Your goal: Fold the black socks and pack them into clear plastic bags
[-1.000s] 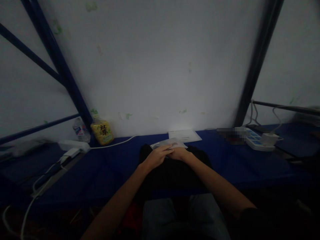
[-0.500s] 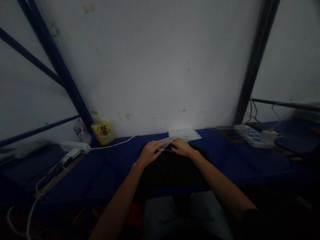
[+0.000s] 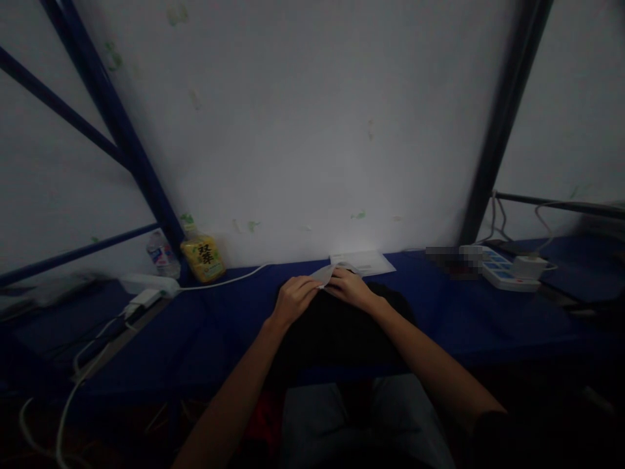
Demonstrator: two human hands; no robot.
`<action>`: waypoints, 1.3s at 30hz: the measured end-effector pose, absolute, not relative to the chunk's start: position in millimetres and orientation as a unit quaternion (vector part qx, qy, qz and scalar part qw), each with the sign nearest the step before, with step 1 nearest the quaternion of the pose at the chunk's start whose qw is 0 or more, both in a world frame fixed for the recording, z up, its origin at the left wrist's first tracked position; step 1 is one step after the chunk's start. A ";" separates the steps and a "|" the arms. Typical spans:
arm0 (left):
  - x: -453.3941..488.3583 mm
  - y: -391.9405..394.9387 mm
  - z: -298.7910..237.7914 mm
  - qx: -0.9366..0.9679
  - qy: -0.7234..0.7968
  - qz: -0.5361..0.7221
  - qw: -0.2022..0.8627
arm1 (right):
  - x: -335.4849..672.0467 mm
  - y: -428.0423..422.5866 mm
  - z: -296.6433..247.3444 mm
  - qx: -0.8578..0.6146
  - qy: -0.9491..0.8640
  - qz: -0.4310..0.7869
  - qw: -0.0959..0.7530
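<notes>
In the head view, a thin whitish sheet [image 3: 324,275], perhaps plastic or paper, is pinched between my two hands. My left hand [image 3: 296,298] is closed on its left edge, fingers bent inward. Its right part is gripped by my right hand [image 3: 349,286], which nearly meets the left one. Beneath both hands lies a black, soft-looking bundle [image 3: 342,332], likely cloth, at the front of the blue tabletop [image 3: 224,326]. Dim light hides the fingertips and the bundle's details.
White papers [image 3: 366,262] lie behind my hands by the wall. Left stand a yellow drink bottle [image 3: 204,259] and a clear bottle [image 3: 163,255], with a white power strip [image 3: 149,285] and cables nearby. Another power strip [image 3: 508,270] sits right. Blue metal posts [image 3: 117,137] frame the table.
My hands have drawn closer together, and the whitish sheet between them is more bunched and raised. The whole view has shifted slightly.
</notes>
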State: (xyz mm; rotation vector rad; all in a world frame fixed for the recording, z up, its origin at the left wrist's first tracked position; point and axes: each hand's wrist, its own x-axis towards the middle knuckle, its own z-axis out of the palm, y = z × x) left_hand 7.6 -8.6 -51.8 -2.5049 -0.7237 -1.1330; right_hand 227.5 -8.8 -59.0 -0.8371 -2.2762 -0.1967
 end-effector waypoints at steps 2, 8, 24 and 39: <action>7.7 -8.2 -52.0 -0.865 -0.269 -0.402 0.130 | 229.7 -6.6 -60.7 -0.328 -0.884 -0.034 0.332; 8.5 -8.1 -54.2 -0.886 -0.235 -0.386 0.102 | 222.0 8.5 -69.9 -0.307 -0.905 0.027 0.293; 7.5 -4.6 -56.8 -0.817 -0.308 -0.476 0.104 | 206.3 -26.6 -34.7 -0.308 -0.854 -0.076 0.413; -0.6 -6.6 -41.9 -0.753 -0.388 -0.525 0.086 | 174.0 -14.4 -1.2 -0.363 -0.860 -0.146 0.329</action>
